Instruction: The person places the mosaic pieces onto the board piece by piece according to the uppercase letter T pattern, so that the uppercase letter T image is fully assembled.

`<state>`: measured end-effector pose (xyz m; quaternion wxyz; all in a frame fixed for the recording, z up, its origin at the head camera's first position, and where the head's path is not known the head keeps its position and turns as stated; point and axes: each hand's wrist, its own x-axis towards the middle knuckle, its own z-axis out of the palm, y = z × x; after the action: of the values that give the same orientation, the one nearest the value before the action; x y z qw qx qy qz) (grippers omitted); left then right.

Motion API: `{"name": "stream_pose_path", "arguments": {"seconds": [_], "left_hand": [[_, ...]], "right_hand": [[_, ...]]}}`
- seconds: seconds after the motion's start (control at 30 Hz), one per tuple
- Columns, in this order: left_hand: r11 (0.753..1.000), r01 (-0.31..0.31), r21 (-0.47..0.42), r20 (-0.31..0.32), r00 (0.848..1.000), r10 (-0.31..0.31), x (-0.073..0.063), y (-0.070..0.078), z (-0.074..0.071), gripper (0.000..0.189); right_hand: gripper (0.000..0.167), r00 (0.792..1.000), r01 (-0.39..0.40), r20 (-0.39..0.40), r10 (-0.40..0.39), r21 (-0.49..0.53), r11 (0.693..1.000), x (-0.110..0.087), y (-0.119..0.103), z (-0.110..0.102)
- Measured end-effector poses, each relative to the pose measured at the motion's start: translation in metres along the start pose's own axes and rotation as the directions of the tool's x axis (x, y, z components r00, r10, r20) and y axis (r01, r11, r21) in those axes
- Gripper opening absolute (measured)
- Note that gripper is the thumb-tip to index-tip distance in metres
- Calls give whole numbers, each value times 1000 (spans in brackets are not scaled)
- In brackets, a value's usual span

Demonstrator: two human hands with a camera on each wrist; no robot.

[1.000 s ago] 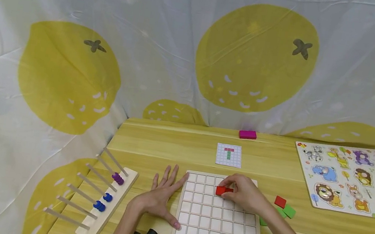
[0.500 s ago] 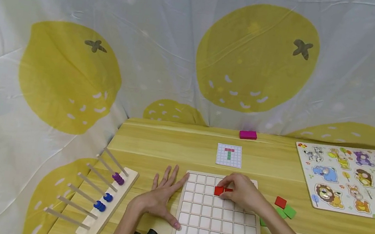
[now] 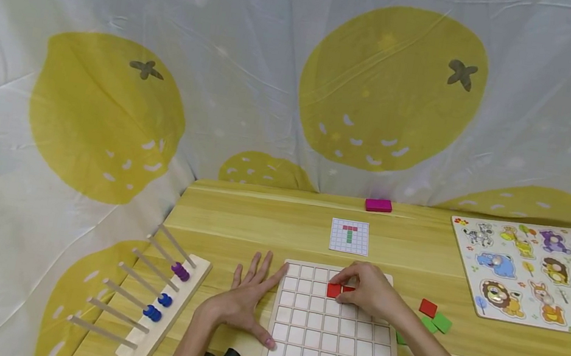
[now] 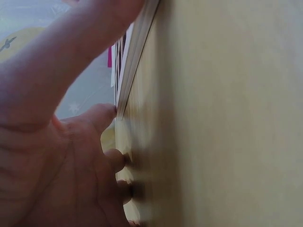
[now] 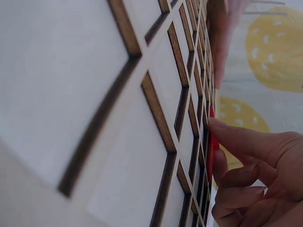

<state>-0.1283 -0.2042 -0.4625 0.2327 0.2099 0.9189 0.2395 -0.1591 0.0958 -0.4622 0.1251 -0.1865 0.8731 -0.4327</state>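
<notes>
A wooden grid board (image 3: 271,317) with white squares lies on the table. In its second row from the back are two red square tiles side by side, the left red tile (image 3: 333,291) and another red tile (image 3: 349,289). My right hand (image 3: 370,292) pinches the left tile between thumb and fingers; the right wrist view shows the thumb (image 5: 244,139) against red at the grid, the tile's underside hidden. My left hand (image 3: 242,301) is spread, its index fingertip and thumb touching the board's left edge, as the left wrist view also shows.
A card (image 3: 349,237) with a red and green T pattern lies behind the board. Right of it are a loose red tile (image 3: 428,308) and green tiles (image 3: 442,322), then an animal puzzle (image 3: 526,275). A pegged bead rack (image 3: 161,319) stands left; a magenta block (image 3: 378,205) lies at the back.
The left red tile, held in my right hand, has shifted slightly left and settled lower on the grid, flatter beside the other red tile. My left hand has stayed still.
</notes>
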Motion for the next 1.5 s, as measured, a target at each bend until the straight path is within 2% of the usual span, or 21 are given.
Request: {"name": "stream_pose_path", "arguments": {"seconds": [0.43, 0.67, 0.8, 1.1, 1.5], "left_hand": [[1000, 3, -8, 4, 1000, -3, 1, -2, 0, 143], [1000, 1, -3, 2, 1000, -1, 1, -1, 1, 143], [1000, -1, 6, 0, 1000, 1, 0, 0, 0, 144], [1000, 3, -3, 4, 1000, -3, -1, 0, 0, 144], [1000, 3, -5, 7, 1000, -3, -1, -1, 0, 144]], "right_hand": [[25, 1000, -25, 6, 25, 3, 1000, 1, 1, 0], [26, 999, 33, 25, -33, -3, 999, 0, 7, -4], [29, 999, 35, 10, -35, -6, 999, -5, 8, -13], [38, 998, -45, -53, 44, -22, 999, -30, 18, -38], [39, 982, -42, -186, 27, -77, 996, -77, 48, -70]]}}
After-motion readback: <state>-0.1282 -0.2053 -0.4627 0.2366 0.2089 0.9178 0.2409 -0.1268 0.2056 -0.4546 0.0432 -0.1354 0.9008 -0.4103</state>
